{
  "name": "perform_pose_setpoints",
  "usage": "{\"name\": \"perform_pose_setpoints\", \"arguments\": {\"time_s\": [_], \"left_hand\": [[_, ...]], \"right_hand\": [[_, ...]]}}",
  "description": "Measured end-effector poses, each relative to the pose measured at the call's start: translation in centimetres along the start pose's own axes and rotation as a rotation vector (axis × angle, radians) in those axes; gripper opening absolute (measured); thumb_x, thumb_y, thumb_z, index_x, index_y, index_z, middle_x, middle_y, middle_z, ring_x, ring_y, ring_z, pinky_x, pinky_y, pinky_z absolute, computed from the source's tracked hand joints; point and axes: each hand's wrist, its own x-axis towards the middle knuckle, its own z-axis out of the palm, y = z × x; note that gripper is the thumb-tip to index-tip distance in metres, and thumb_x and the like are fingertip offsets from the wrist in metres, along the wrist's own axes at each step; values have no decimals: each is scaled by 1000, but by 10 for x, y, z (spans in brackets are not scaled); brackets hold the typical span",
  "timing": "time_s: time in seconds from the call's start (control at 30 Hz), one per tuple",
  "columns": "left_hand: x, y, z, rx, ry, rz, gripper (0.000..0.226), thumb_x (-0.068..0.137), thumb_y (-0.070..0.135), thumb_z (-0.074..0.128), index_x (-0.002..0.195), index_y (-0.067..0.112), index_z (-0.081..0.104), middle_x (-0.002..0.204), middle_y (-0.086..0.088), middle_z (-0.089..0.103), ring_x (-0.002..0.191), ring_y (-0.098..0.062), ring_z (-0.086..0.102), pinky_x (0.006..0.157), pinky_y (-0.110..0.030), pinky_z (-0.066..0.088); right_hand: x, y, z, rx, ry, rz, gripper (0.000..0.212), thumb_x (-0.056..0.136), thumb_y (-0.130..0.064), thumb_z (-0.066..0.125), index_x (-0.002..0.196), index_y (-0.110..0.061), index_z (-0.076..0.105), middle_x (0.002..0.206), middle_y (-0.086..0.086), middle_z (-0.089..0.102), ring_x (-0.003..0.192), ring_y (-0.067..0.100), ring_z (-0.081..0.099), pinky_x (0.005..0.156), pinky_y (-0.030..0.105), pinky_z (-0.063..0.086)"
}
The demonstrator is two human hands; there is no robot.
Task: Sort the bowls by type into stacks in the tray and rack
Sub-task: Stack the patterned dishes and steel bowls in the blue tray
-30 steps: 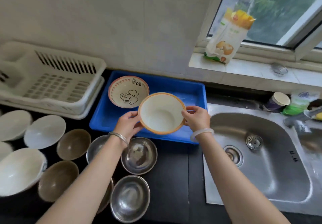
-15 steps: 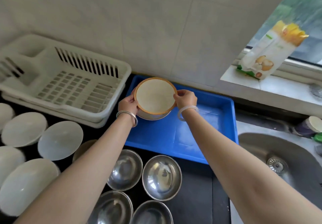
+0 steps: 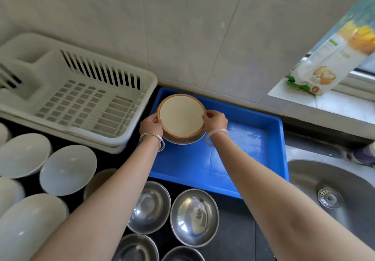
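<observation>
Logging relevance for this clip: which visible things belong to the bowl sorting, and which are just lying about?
Job:
orange-rimmed bowl, held by left hand and right hand
blue tray
white rack
steel bowls
white bowls

Lying about:
packet on the sill
sink

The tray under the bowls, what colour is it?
The tray is bright blue, seen in the head view.

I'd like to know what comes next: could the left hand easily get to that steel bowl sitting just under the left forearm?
Probably yes, once it lets go. The left hand is gripping the orange-rimmed bowl in the blue tray. The steel bowl sits open on the counter with nothing lying over it.
</observation>
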Motion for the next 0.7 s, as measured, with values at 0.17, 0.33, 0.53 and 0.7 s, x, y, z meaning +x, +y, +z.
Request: {"name": "perform_pose_setpoints", "arguments": {"time_s": [0.17,0.33,0.53,0.7], "left_hand": [[0,-2,2,15,56,24,38,89,3,50,126,11,57,126,-9,62,115,-25,59,100,-44,47],[-7,-1,0,-5,56,30,38,89,5,53,126,9,56,125,-10,62,114,-25,59,101,-42,47],[-48,-5,-18,-60,-30,25,39,89,11,53,128,9,54,117,-8,64,96,-16,61,92,-30,49],[-113,-34,-46,1,-56,70,39,90,14,56,127,6,53,107,-6,62,97,-20,61,91,-32,50]], "right_hand": [[0,6,1,42,-11,-6,27,92,-16,53,116,-12,64,113,8,68,95,23,61,80,28,46],[-5,4,-1,70,-43,13,33,94,-20,47,126,-13,55,123,7,63,104,26,61,82,30,46],[-32,13,-27,85,-60,-83,30,94,-24,45,120,-16,58,115,4,66,89,15,56,75,29,45],[-80,43,-53,138,-148,-188,18,91,-22,47,98,-23,63,96,1,69,91,19,65,76,35,54]]}}
